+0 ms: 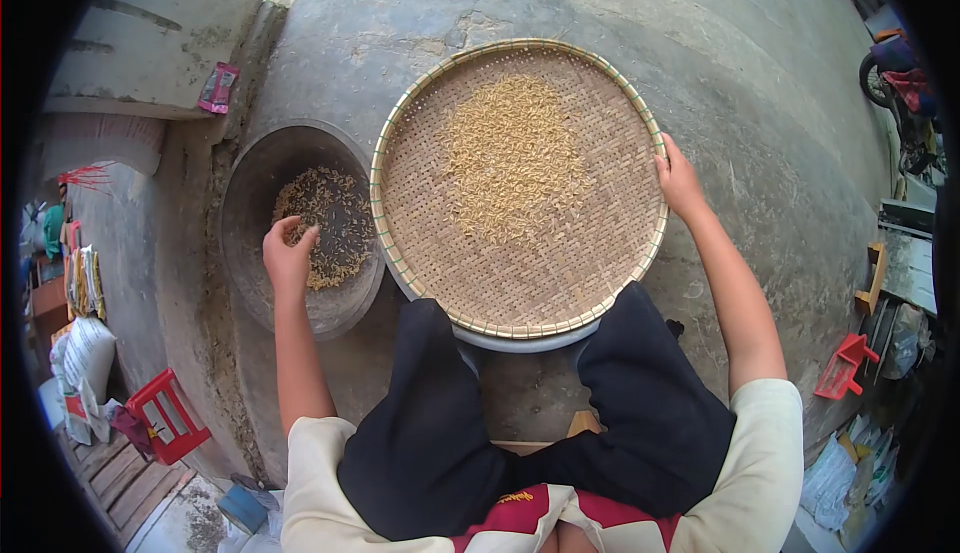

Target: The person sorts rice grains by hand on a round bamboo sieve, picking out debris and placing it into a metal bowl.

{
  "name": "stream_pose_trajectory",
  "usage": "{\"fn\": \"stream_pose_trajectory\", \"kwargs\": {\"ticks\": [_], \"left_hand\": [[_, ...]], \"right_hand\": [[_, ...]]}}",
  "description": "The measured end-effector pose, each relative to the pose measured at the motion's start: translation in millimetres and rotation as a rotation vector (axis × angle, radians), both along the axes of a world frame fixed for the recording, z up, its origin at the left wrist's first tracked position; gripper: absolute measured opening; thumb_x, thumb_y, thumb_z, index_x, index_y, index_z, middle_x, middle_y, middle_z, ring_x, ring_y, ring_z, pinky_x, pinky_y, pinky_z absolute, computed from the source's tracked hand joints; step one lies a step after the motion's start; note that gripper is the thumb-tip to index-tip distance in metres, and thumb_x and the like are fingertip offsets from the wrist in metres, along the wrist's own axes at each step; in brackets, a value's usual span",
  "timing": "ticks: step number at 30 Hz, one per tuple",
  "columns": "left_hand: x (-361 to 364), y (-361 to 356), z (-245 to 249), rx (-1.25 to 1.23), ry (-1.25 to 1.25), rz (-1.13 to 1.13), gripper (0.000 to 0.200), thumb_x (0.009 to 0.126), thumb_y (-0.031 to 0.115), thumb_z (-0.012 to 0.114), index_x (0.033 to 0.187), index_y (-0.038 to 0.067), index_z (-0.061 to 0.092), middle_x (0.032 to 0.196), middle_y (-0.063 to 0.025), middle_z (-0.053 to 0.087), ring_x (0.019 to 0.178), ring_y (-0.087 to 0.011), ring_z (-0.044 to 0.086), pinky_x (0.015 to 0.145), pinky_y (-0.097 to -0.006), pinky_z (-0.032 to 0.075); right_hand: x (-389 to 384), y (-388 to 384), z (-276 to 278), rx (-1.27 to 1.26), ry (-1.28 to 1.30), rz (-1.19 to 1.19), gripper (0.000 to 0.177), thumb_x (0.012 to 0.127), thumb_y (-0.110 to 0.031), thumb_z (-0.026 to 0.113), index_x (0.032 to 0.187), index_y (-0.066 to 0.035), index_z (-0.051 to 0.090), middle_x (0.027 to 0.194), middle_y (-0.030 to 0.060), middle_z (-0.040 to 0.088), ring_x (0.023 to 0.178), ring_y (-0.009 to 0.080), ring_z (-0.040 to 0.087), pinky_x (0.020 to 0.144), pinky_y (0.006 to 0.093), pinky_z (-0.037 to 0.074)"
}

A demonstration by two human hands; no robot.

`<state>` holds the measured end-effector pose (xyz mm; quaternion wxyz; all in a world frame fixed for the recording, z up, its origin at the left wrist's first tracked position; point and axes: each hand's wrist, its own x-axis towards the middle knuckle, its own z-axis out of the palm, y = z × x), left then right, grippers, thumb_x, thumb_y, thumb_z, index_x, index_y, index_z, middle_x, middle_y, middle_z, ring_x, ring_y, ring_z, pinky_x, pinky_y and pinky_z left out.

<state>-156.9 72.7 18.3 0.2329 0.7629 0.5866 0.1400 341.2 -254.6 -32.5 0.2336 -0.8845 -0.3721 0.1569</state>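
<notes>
A round woven tray (600, 263) rests on a grey basin between and in front of my knees, with a heap of yellow-brown grains (515, 158) spread near its middle. My right hand (680, 175) grips the tray's right rim. To the left stands a dark round bowl (250, 188) with scattered husks or grains (340, 218) in its bottom. Over the bowl's lower left part is my left hand (290, 250), its thumb and forefinger curved and a little apart, with nothing visible between them.
A pink packet (218, 87) lies on a ledge at the upper left. Red plastic stools stand at the lower left (168, 416) and right (846, 366). A motorbike (905, 83) is at the far right. Bags lie along both sides.
</notes>
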Motion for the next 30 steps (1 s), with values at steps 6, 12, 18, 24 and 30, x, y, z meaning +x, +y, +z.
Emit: {"fn": "stream_pose_trajectory", "kwargs": {"ticks": [6, 12, 18, 24, 30], "left_hand": [[64.2, -15.1, 33.3, 0.24, -0.025, -0.276, 0.022, 0.072, 0.013, 0.071, 0.092, 0.006, 0.066, 0.111, -0.0115, 0.054, 0.109, -0.03, 0.047, 0.092, -0.0397, 0.038], [150.3, -42.2, 2.4, 0.392, -0.003, -0.64, 0.017, 0.07, 0.018, 0.074, 0.081, 0.01, 0.064, 0.117, -0.0088, 0.052, 0.119, -0.0308, 0.041, 0.098, -0.043, 0.034], [177.5, -44.6, -18.1, 0.24, -0.038, -0.721, 0.018, 0.068, 0.02, 0.075, 0.081, 0.013, 0.064, 0.125, -0.0077, 0.046, 0.128, -0.0315, 0.03, 0.101, -0.0461, 0.028], [179.5, -40.5, -21.5, 0.21, -0.034, -0.807, 0.014, 0.07, 0.016, 0.072, 0.077, 0.009, 0.062, 0.12, -0.0077, 0.049, 0.122, -0.0291, 0.037, 0.096, -0.0447, 0.033], [181.8, -49.1, -22.7, 0.342, 0.011, -0.847, 0.007, 0.074, 0.011, 0.065, 0.078, 0.007, 0.061, 0.114, -0.0071, 0.052, 0.118, -0.027, 0.041, 0.093, -0.0403, 0.036]], "right_hand": [[0.4, 0.7, 0.9, 0.004, -0.014, 0.011, 0.045, 0.09, -0.018, 0.049, 0.133, -0.009, 0.038, 0.106, 0.0243, 0.058, 0.097, 0.0392, 0.057, 0.082, 0.0419, 0.046], [-2.2, 1.6, 3.5, -0.012, -0.021, 0.016, 0.045, 0.09, -0.016, 0.049, 0.133, -0.008, 0.037, 0.107, 0.0254, 0.057, 0.098, 0.0399, 0.057, 0.082, 0.0423, 0.045], [-2.7, 4.1, 6.4, -0.007, -0.016, 0.014, 0.045, 0.09, -0.016, 0.049, 0.132, -0.006, 0.037, 0.108, 0.0257, 0.057, 0.099, 0.0401, 0.056, 0.082, 0.0429, 0.045], [-3.0, 4.5, 9.3, -0.04, -0.024, 0.021, 0.045, 0.09, -0.017, 0.049, 0.132, -0.006, 0.037, 0.108, 0.0258, 0.057, 0.098, 0.041, 0.056, 0.082, 0.0436, 0.045], [-0.2, 2.5, 3.2, -0.033, -0.041, 0.034, 0.045, 0.09, -0.017, 0.048, 0.133, -0.007, 0.036, 0.107, 0.0259, 0.057, 0.098, 0.0413, 0.056, 0.082, 0.0437, 0.045]]}}
